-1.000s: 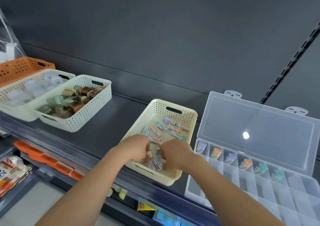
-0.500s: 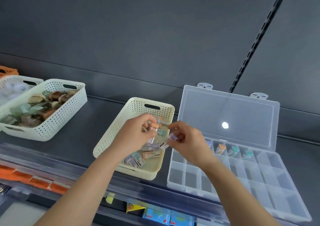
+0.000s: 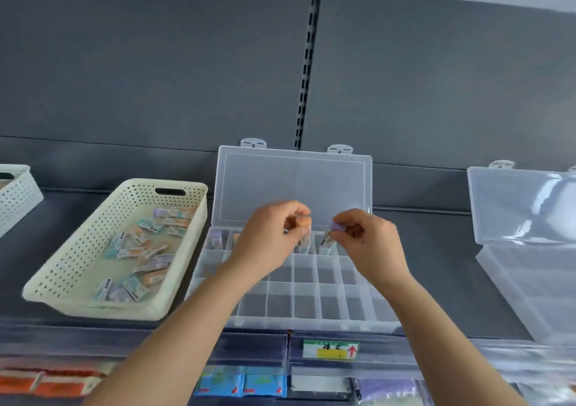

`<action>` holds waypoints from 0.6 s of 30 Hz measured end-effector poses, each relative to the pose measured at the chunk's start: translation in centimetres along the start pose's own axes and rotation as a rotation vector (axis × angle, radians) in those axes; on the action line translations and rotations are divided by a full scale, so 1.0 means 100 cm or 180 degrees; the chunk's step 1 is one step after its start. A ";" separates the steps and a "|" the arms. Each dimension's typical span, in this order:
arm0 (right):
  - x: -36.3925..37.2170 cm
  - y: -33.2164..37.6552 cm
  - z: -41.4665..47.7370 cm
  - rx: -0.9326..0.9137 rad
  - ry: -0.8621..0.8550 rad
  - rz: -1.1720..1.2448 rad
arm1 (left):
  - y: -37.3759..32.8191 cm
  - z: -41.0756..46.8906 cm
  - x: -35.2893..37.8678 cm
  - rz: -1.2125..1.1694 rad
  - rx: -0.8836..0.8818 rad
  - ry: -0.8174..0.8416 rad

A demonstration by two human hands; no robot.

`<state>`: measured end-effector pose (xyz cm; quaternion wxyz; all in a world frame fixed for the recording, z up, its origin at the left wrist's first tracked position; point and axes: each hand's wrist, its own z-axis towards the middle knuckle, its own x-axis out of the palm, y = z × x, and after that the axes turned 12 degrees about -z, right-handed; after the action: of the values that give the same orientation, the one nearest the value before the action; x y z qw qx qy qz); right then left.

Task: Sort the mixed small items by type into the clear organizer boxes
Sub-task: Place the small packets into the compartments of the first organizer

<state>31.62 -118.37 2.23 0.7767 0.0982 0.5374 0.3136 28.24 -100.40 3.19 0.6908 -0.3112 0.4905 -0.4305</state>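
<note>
A cream perforated basket (image 3: 93, 243) on the shelf holds several small capped items in orange, teal and purple. To its right lies a clear organizer box (image 3: 311, 306) with its lid up. Both hands hover over its back row of compartments. My left hand (image 3: 268, 240) pinches an orange-capped item (image 3: 304, 223). My right hand (image 3: 371, 243) pinches a purple-capped item (image 3: 332, 234). A purple-capped item (image 3: 215, 239) stands in the back-left compartment; the hands hide much of that row.
A second clear organizer box (image 3: 526, 268) stands open at the right. A white perforated basket (image 3: 15, 196) shows at the left edge. The shelf's front rail carries a price label (image 3: 330, 349), with packaged goods on the shelf below.
Both hands lifted out of the cream basket, each with a small item, and moved right over the organizer's back row. The view swung right, bringing the second organizer into sight.
</note>
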 end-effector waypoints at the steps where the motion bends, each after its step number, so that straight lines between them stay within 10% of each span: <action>1: -0.005 -0.013 0.001 0.0012 -0.0067 -0.0079 | -0.002 0.006 0.013 0.0075 0.0062 0.0054; 18: 0.007 -0.107 0.018 -0.0435 0.0218 -0.0732 | 0.011 0.053 0.112 0.1855 0.0162 0.0728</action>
<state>37.53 -126.01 -2.85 0.7935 -0.0279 0.5487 0.2615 35.22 -109.97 -0.64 0.7330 -0.0898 0.6227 -0.2588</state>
